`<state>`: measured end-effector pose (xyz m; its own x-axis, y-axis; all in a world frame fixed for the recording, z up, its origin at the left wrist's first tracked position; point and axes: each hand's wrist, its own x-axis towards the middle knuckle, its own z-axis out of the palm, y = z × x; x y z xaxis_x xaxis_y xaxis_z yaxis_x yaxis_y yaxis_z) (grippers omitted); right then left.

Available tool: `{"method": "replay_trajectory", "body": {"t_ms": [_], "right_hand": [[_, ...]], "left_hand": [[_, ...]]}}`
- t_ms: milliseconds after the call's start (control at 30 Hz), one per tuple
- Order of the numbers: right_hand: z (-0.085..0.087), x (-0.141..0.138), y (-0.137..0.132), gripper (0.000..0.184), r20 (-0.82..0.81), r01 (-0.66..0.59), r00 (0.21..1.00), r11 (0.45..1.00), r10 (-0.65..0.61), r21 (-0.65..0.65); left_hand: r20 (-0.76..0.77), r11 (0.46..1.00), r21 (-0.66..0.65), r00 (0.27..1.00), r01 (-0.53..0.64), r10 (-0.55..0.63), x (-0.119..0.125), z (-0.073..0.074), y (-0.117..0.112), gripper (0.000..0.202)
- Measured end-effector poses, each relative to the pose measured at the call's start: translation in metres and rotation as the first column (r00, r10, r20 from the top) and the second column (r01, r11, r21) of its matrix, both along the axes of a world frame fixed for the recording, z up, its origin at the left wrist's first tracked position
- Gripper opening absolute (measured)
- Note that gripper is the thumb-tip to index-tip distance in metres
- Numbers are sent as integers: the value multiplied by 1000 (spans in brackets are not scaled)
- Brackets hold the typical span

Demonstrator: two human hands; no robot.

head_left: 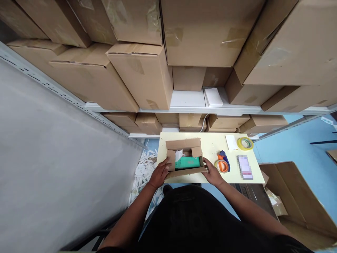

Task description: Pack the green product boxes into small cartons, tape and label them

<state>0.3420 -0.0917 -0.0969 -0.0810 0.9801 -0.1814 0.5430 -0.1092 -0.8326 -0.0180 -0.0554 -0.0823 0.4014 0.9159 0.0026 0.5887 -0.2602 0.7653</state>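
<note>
On the pale yellow table (212, 140) in front of me stands a small open cardboard box (184, 172) with its flaps spread. A green box (187, 162) lies inside it, beside a bit of white crumpled wrapping (178, 155). My left hand (159, 174) grips the box at its left front corner, the fingers over the left flap. The opposite front corner is held by my right hand (212, 174), with its thumb and fingers at the edge. An orange and blue tape dispenser (223, 162) lies to the right of that hand.
Farther right are a roll of yellow tape (245, 143), a white card (231, 142) and a blurred-out flat item (245, 167). Shelves full of cardboard boxes (142, 75) rise behind the table. White scraps (143, 170) litter the floor at left; a large open carton (300, 200) stands at right.
</note>
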Motion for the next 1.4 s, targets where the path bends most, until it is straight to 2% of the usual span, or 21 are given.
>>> {"method": "replay_trajectory", "body": {"t_ms": [167, 300, 400, 533, 600, 700, 833, 933, 1000, 1133, 1267, 1333, 1400], "right_hand": [[16, -4, -2, 66, 24, 31, 999, 997, -29, -72], [26, -18, 2, 54, 83, 146, 987, 977, -134, -155], [27, -27, 9, 44, 127, 220, 971, 965, -203, -142], [23, -32, 13, 37, 176, 237, 961, 964, -214, -123], [19, -32, 12, 36, 171, 240, 961, 964, -218, -118], [13, -32, 10, 37, 157, 253, 959, 962, -236, -104], [9, -34, 10, 36, 168, 275, 951, 958, -259, -84], [10, -37, 14, 34, 189, 285, 945, 956, -269, -63], [12, -37, 17, 33, 191, 282, 945, 957, -265, -69], [15, -33, 12, 36, 133, 234, 967, 966, -218, -112], [14, -12, -7, 38, 60, 180, 983, 976, -174, -120], [10, 11, -17, 35, 154, 249, 960, 965, -234, -86], [3, 40, -20, 31, 342, 381, 872, 924, -351, -24]], "left_hand": [[95, 997, -43, 993, -60, 63, -1, -1, 10, 50], [236, 988, -106, 962, -116, 138, -1, -1, 20, 55], [278, 961, -148, 923, -232, 265, 2, 2, 29, 50], [242, 901, -112, 868, -418, 433, 14, 10, 53, 34], [267, 884, -156, 843, -441, 468, 21, 18, 69, 41], [283, 898, -220, 856, -382, 433, 30, 29, 81, 53], [241, 939, -171, 911, -300, 335, 30, 34, 65, 40], [100, 982, 1, 977, -188, 187, 32, 27, 45, 31], [-18, 983, 140, 993, -115, 119, 37, 21, 37, 29], [-211, 959, 270, 967, -83, 143, 50, 17, 35, 29], [-286, 958, 286, 953, -10, 95, 52, 17, 38, 31], [-280, 956, 292, 958, 24, 61, 50, 15, 38, 32], [-281, 952, 304, 958, 34, 55, 49, 13, 36, 34]]}}
